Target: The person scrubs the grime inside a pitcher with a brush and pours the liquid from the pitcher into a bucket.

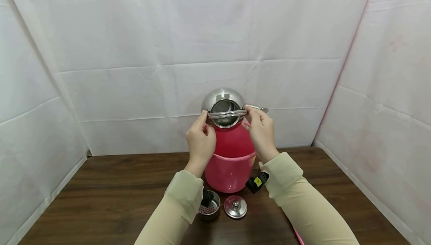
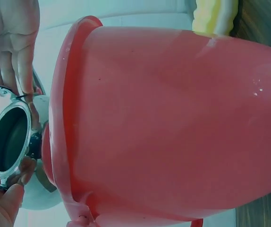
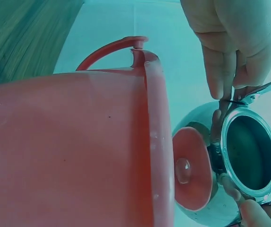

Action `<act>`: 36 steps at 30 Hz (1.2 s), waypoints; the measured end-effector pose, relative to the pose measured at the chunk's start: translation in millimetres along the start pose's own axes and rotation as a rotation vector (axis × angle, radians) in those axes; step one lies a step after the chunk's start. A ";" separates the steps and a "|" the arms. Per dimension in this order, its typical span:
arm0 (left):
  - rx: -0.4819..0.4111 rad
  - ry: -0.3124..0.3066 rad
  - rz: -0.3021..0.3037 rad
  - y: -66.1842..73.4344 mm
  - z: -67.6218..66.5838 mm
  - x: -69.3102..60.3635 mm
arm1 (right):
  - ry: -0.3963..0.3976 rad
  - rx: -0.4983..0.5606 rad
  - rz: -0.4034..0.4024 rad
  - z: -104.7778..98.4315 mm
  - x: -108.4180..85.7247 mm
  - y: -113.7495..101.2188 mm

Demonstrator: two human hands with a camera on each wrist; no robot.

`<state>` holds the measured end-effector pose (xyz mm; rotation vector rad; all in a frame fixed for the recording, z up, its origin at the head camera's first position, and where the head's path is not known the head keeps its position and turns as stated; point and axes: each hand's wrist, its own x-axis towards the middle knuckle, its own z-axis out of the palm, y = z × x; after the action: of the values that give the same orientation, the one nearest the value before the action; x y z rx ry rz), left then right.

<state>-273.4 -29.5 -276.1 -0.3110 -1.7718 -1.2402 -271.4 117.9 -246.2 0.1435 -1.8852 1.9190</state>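
A shiny round metal kettle is held above a pink bucket, tipped so its uncovered round opening faces me. Its handle crosses in front of that opening. At the kettle's left side my left hand grips it near the handle's end. On the opposite side, my right hand pinches it, with a spout-like metal piece sticking out beyond the fingers. Both wrist views show the dark opening with fingers on either side. On the table lie a perforated strainer basket and a knobbed lid.
A brown wooden table carries these things, with white cloth walls at the back and sides. Behind the bucket in the left wrist view is a yellow wavy-edged thing. Part of something pink shows beside my right sleeve.
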 end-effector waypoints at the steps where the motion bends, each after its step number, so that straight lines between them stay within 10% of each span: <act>1: -0.005 0.002 -0.002 0.0 -0.4 -0.2 | 0.005 0.020 0.019 0.1 -0.1 -0.4; 7: -0.043 0.011 -0.042 0.9 -0.9 -0.8 | 0.068 0.093 0.074 2.1 0.5 0.8; 21: -0.197 -0.071 -0.383 9.0 -2.6 -2.3 | 0.120 0.046 0.019 3.1 -2.7 9.3; 36: -0.239 -0.046 -0.424 9.8 -0.3 -3.2 | 0.145 0.018 0.052 5.2 2.1 8.2</act>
<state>-265.2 -24.3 -272.7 -0.0988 -1.7854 -1.7651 -277.6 113.6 -252.7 -0.0384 -1.7930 1.9265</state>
